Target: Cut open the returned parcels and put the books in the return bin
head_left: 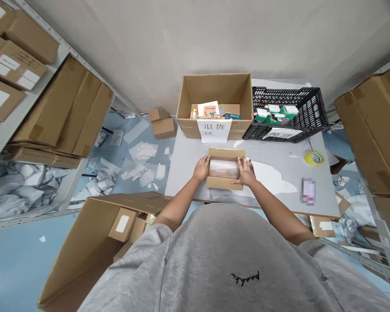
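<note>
Plastic-wrapped bundle (224,169) sits down in the small carton (226,154) on the table (195,147), and the carton's flaps stand open, no tape across them yet. Left hand (201,168) and right hand (245,171) are apart, clamped on either end of the bundle. Behind the carton, a larger open box (214,91) holds loose goods, with a black crate (307,108) of green-and-white packs further right. Right of the carton, a tape roll (314,158) lies untouched on the table.
</note>
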A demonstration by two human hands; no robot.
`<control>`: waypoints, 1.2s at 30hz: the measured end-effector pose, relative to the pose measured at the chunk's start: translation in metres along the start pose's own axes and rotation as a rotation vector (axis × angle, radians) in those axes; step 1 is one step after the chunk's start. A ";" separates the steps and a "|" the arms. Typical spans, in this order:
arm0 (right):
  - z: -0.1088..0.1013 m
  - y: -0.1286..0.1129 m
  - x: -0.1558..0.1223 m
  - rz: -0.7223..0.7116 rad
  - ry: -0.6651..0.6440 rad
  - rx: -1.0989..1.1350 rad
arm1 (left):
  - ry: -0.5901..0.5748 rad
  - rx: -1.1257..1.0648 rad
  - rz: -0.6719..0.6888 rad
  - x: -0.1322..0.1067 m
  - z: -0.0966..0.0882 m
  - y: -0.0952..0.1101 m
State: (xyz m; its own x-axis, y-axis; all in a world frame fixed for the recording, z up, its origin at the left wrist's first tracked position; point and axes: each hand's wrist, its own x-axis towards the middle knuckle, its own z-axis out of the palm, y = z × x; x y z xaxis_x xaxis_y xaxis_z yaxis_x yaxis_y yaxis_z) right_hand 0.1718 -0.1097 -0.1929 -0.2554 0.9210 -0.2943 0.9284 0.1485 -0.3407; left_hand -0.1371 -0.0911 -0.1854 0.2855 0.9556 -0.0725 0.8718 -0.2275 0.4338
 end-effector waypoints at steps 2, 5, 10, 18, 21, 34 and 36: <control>-0.004 0.002 0.004 -0.023 0.000 -0.043 | -0.024 -0.045 -0.008 0.002 0.004 0.001; -0.007 0.002 0.008 -0.068 0.000 -0.091 | -0.067 -0.112 -0.038 0.003 0.012 0.000; -0.008 0.002 0.016 -0.035 -0.058 -0.133 | -0.095 -0.120 -0.090 -0.001 0.015 0.002; -0.010 0.006 0.037 -0.025 -0.074 -0.170 | -0.122 0.103 0.088 0.016 0.005 0.024; -0.006 0.007 0.037 -0.029 -0.073 -0.180 | -0.317 0.096 0.139 0.037 0.020 0.038; -0.006 0.001 0.036 -0.171 -0.034 -0.219 | -0.529 0.101 -0.184 0.082 0.082 0.065; -0.006 0.002 0.034 -0.169 -0.028 -0.199 | -0.541 0.102 -0.213 0.083 0.086 0.063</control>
State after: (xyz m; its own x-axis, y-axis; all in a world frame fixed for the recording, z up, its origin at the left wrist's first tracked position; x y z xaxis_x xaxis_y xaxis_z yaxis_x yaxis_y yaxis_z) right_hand 0.1664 -0.0755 -0.1979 -0.4161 0.8673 -0.2732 0.9060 0.3700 -0.2054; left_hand -0.0243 -0.0422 -0.2412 0.2391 0.7569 -0.6082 0.9584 -0.0835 0.2729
